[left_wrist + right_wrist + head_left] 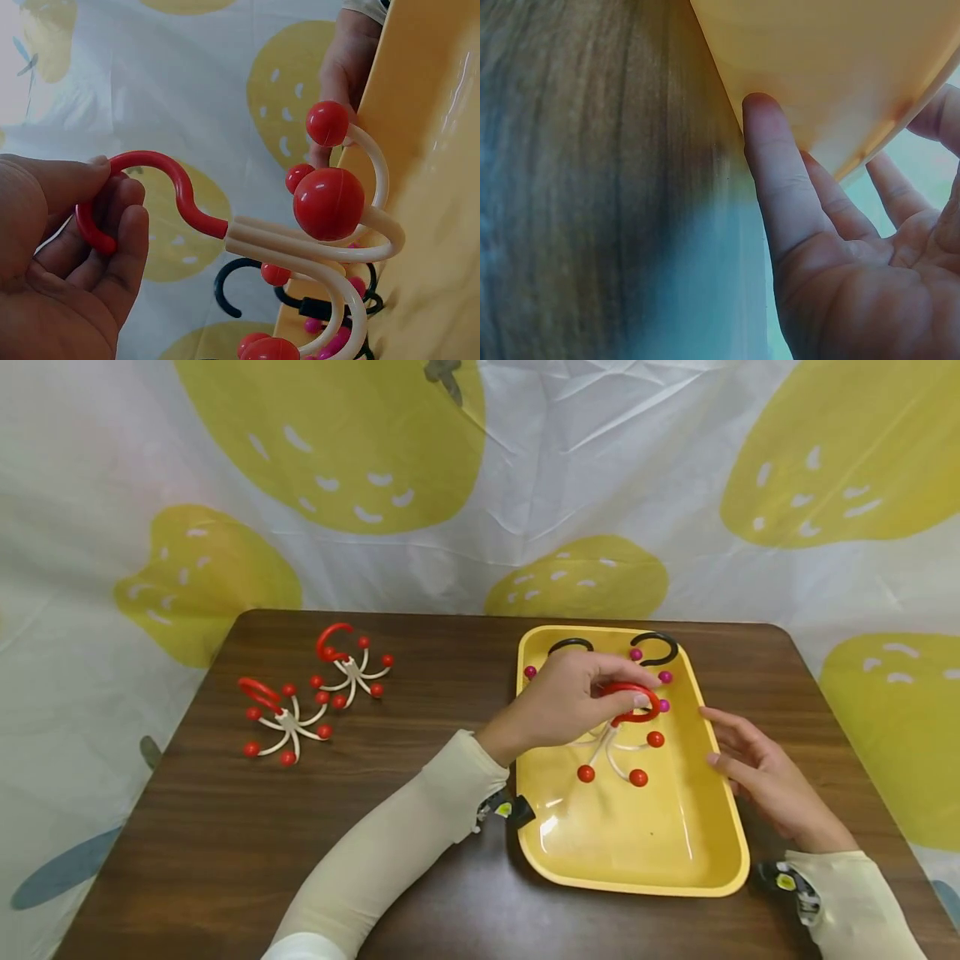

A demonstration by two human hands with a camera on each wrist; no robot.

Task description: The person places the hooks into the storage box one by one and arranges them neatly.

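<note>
My left hand [558, 697] grips the red hook end of a multi-arm hanging hook [182, 184], its thumb and fingers round the curve. The cream arms with red ball tips [638, 777] hang over the yellow tray [630, 887]. On the tray's right, my right hand [776, 781] has its fingers extended; in the right wrist view a fingertip [761, 112] rests against the tray's outer wall. Two black hanging hooks with magenta balls lie at the tray's far end: one at the right [677, 650], one at the left [572, 642], partly hidden by my left hand.
Two more red-and-cream hanging hooks stand on the left of the brown table, the nearer one [288, 722] and the farther one [351, 668]. A fruit-patterned cloth [577, 460] hangs behind the table [420, 693].
</note>
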